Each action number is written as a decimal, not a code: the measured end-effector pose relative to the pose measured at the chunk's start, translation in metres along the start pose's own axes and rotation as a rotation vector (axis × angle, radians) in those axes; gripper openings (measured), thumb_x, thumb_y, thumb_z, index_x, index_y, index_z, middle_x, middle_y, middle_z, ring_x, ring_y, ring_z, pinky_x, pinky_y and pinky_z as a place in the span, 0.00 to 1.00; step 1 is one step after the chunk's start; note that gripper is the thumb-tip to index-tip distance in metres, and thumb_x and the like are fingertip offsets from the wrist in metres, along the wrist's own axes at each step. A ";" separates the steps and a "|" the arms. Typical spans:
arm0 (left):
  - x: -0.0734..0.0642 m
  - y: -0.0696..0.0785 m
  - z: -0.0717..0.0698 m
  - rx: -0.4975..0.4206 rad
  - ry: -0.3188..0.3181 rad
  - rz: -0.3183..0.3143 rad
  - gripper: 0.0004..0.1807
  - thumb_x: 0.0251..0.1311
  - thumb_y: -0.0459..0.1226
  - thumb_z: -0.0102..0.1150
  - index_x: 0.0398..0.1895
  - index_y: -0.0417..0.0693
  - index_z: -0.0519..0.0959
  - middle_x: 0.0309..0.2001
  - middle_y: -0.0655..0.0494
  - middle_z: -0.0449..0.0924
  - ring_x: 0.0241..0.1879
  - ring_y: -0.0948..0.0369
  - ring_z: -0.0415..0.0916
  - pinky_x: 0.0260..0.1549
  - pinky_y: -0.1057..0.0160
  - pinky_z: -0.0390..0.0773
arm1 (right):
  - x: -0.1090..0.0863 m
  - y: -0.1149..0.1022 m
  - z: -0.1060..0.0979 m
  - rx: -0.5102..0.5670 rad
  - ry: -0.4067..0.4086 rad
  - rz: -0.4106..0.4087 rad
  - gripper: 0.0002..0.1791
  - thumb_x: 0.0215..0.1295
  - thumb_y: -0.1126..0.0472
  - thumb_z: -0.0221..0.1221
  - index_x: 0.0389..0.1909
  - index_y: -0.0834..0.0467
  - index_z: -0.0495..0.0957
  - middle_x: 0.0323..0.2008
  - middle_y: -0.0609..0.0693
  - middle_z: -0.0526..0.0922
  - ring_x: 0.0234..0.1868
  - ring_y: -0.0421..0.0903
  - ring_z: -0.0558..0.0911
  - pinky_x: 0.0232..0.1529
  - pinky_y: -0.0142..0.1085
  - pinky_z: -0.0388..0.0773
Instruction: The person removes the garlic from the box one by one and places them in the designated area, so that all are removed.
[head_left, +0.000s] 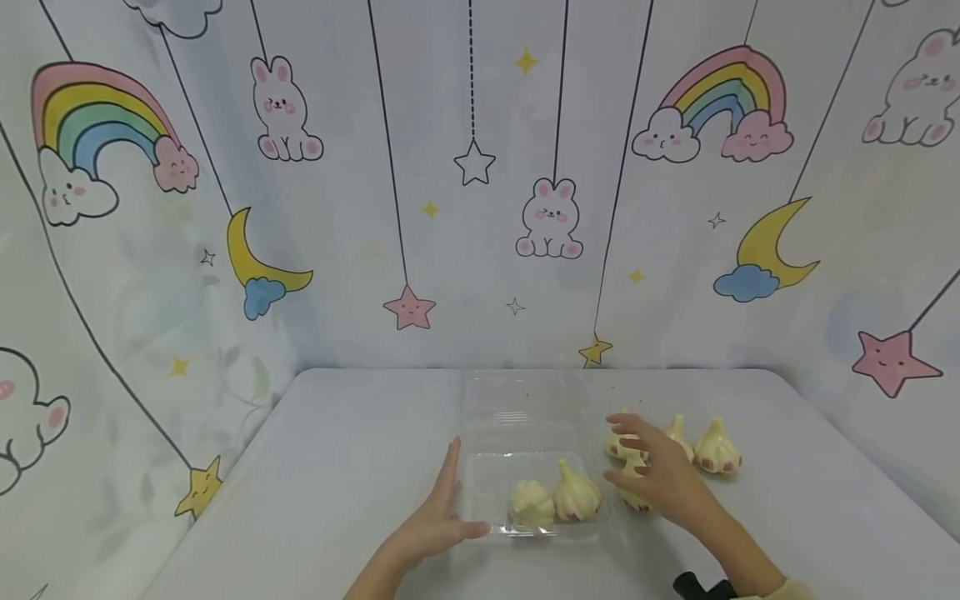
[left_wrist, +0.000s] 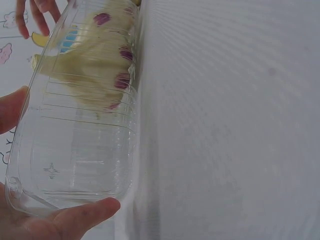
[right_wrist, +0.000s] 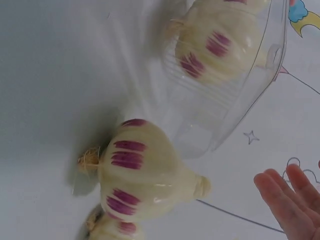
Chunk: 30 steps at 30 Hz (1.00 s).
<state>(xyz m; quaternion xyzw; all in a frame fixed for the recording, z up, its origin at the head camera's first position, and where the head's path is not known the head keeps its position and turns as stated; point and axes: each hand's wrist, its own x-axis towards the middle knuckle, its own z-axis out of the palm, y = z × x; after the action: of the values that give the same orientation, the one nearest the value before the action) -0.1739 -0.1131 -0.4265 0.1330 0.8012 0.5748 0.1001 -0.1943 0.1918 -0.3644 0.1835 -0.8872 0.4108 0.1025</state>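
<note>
A clear plastic clamshell box (head_left: 487,479) lies open on the table, its lid (head_left: 517,400) folded back. Inside, two garlic bulbs (head_left: 576,493) sit toward the right; their purple marks show through the box wall in the left wrist view. My left hand (head_left: 431,525) touches the box's left end, fingers fairly straight along the side and thumb at the front corner. Just right of the box, my right hand (head_left: 660,475) hovers with spread fingers, partly covering two bulbs. One of these garlic bulbs (right_wrist: 145,172) shows whole in the right wrist view, apart from the fingers.
Two more garlic bulbs stand farther right, the outermost garlic bulb (head_left: 717,448) in full sight. A white cloth covers the table (head_left: 337,467). Behind it hangs a curtain (head_left: 337,208) printed with rabbits, stars and rainbows. A black object (head_left: 701,587) shows by the right wrist.
</note>
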 end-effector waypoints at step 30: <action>0.000 -0.001 -0.001 -0.018 -0.006 -0.003 0.64 0.44 0.34 0.67 0.70 0.54 0.24 0.70 0.39 0.21 0.62 0.28 0.39 0.52 0.30 0.53 | 0.005 -0.022 0.042 0.187 -0.115 -0.080 0.30 0.48 0.66 0.67 0.55 0.56 0.70 0.55 0.58 0.72 0.54 0.60 0.73 0.40 0.43 0.80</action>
<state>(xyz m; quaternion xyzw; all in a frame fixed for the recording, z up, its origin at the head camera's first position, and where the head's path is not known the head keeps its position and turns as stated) -0.1739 -0.1140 -0.4272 0.1326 0.7958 0.5815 0.1046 -0.1908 0.1457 -0.3746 0.2507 -0.8414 0.4761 0.0503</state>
